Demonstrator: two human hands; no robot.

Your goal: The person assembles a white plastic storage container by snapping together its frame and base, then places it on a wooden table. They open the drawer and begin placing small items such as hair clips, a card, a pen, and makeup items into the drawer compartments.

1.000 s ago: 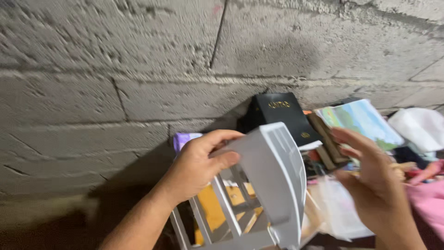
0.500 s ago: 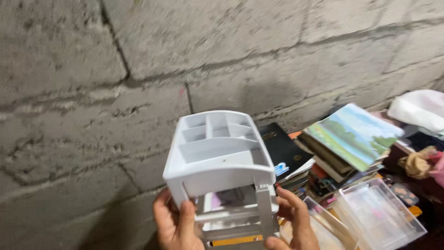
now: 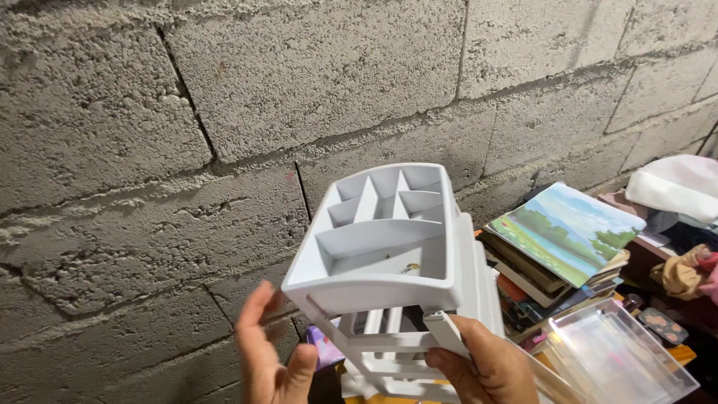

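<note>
Rough grey block wall [image 3: 224,97] behind organiser [image 3: 381,232]

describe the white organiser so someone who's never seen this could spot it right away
In front of the grey block wall, left of the stack of books, the white plastic organiser sits between the left hand and right hand. Only it has an open top split into several compartments.

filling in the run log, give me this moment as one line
left hand open beside white organizer | right hand grips its front leg | book stack at right | block wall behind
</note>
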